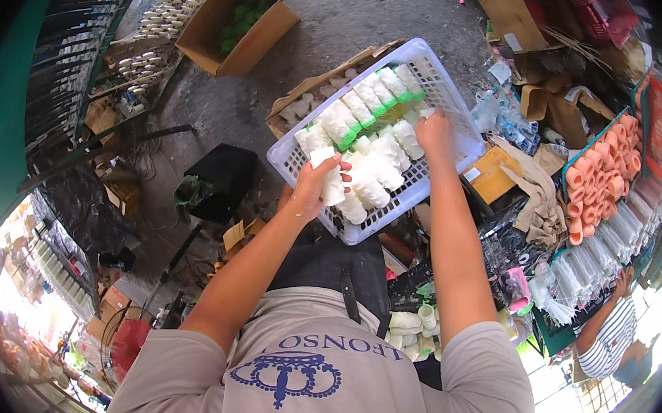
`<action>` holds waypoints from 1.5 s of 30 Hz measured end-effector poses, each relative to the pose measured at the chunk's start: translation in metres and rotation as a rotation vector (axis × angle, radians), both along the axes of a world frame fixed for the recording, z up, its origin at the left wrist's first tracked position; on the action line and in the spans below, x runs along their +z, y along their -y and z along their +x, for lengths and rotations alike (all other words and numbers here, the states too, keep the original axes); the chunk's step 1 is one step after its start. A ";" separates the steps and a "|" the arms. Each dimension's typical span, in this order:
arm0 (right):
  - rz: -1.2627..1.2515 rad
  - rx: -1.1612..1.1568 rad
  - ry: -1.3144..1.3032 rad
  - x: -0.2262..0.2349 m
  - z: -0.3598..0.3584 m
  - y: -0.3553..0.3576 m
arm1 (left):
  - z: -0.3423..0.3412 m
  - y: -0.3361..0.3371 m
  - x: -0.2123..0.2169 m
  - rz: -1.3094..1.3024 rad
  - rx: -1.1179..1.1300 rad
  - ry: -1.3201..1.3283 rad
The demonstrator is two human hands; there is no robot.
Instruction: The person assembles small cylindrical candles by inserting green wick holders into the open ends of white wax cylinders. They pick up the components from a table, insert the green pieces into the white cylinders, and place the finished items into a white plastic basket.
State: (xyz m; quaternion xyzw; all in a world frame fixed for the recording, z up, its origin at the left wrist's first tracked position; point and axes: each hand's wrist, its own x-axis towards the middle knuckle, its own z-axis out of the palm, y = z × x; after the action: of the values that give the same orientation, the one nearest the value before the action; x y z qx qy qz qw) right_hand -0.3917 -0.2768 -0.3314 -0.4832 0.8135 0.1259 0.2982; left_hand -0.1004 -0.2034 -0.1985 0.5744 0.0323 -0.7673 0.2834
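A pale lilac plastic basket (282, 151) with slotted walls sits tilted in front of me, filled with soft white rolls (379, 162). A curved row of the rolls, with bright green edges (368, 114), lies across its far side. At the near left of the basket, my left hand (316, 183) is closed round a white roll (329, 181), thumb on top. My right hand (436, 135) reaches into the basket's right side with its fingers curled in. What lies in those fingers is hidden, though a bit of white shows beside them.
An open cardboard box (237, 26) with green things inside stands at the far left. A black bin (220, 182) is on the floor left of me. To the right are orange cup-shaped pieces (603, 173) and a cardboard heap. A person in a striped shirt (609, 337) is at the far right.
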 end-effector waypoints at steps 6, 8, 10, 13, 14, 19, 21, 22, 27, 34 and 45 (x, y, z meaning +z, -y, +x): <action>-0.104 -0.048 -0.035 -0.032 0.007 -0.017 | 0.007 -0.021 -0.010 0.027 0.095 -0.024; -0.161 -0.048 -0.041 -0.029 0.013 -0.022 | 0.007 -0.025 -0.012 0.045 0.086 0.000; -0.204 -0.050 -0.022 -0.022 0.016 -0.025 | 0.006 -0.027 -0.014 0.033 0.081 0.015; -0.209 -0.075 0.010 -0.015 0.018 -0.023 | 0.005 -0.026 -0.014 0.018 0.080 0.021; -0.188 -0.062 0.000 -0.019 0.017 -0.024 | 0.005 -0.024 -0.013 0.020 0.082 0.026; -0.016 -0.034 -0.010 -0.024 0.011 -0.019 | 0.005 -0.022 -0.013 0.014 0.098 0.025; -0.035 0.044 -0.054 -0.021 0.010 -0.019 | 0.006 -0.023 -0.014 0.017 0.105 0.019; -0.047 0.083 -0.076 -0.022 0.007 -0.019 | 0.006 -0.022 -0.013 0.016 0.103 0.015; -0.297 -0.034 0.051 0.000 0.003 -0.021 | 0.008 -0.017 -0.013 0.006 0.084 0.011; -0.282 -0.435 0.825 0.107 0.017 -0.045 | 0.005 -0.002 -0.012 -0.274 -0.032 -0.309; -0.224 -0.147 0.676 0.120 0.040 -0.063 | 0.007 0.004 0.000 -0.175 -0.108 -0.729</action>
State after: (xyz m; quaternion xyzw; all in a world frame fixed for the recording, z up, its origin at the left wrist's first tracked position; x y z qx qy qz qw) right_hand -0.3520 -0.2138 -0.2111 -0.4673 0.7102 -0.1527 0.5039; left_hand -0.0933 -0.2079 -0.1983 0.2379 0.0349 -0.9351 0.2603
